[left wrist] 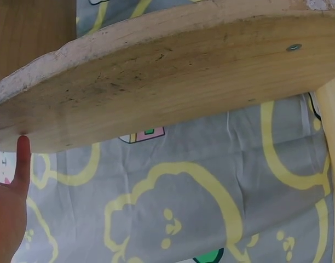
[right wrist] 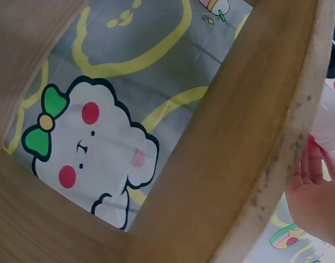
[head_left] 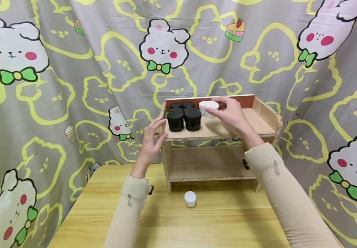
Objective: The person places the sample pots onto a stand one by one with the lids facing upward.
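Note:
My right hand (head_left: 232, 113) pinches a small white jar (head_left: 211, 111) over the top board of a wooden shelf (head_left: 256, 121). Right behind it on that board stands another white jar (head_left: 201, 107). Several black lidded jars (head_left: 192, 120) are grouped at the board's left end, the front ones partly hiding those behind. My left hand (head_left: 151, 137) rests its fingertips against the shelf's left side; the left wrist view has this hand (left wrist: 11, 203) at the wooden panel. In the right wrist view, the held jar (right wrist: 327, 123) sits at my fingertips, cut off by the frame edge.
A third white jar (head_left: 190, 199) stands on the wooden table (head_left: 103, 203) in front of the shelf. The shelf has a lower board (head_left: 209, 163) and a raised right side panel (head_left: 266, 115). A patterned curtain (head_left: 110, 51) hangs behind and around.

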Demonstrator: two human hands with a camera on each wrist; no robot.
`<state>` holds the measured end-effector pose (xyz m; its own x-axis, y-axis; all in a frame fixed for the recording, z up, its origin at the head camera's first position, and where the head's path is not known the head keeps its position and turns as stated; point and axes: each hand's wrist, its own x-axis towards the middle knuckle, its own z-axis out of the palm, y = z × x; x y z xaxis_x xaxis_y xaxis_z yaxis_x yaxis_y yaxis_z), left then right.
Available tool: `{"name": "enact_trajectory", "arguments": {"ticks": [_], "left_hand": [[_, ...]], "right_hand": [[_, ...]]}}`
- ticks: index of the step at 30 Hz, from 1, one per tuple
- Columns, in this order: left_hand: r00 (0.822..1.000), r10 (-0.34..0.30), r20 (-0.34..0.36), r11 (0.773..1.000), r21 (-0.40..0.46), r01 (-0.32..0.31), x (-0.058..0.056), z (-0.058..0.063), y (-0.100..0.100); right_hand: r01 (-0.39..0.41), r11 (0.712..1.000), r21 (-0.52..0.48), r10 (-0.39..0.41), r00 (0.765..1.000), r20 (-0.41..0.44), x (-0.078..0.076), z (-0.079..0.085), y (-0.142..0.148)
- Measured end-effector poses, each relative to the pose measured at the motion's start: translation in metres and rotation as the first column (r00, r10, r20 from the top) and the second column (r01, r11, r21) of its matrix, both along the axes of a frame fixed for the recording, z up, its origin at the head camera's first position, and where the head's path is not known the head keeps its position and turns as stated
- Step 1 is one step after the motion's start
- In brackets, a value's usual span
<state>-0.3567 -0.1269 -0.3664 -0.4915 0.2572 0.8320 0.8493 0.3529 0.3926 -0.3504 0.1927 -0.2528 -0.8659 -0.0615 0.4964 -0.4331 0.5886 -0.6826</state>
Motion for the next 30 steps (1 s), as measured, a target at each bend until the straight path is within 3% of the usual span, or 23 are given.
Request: {"name": "enact_trajectory", "arguments": {"ticks": [12, 30], "left_hand": [[1.000, 0.010, -0.013, 1.000, -0.027, -0.011, 0.000, 0.001, -0.001], [1.000, 0.010, -0.013, 1.000, -0.003, -0.010, -0.001, -0.001, 0.000]], "right_hand": [[0.061, 0.997, -0.043, -0.059, 0.997, 0.042, -0.016, -0.010, -0.001], [0.081, 0.995, -0.056, -0.080, 0.997, 0.019, -0.032, -0.028, -0.003]]}}
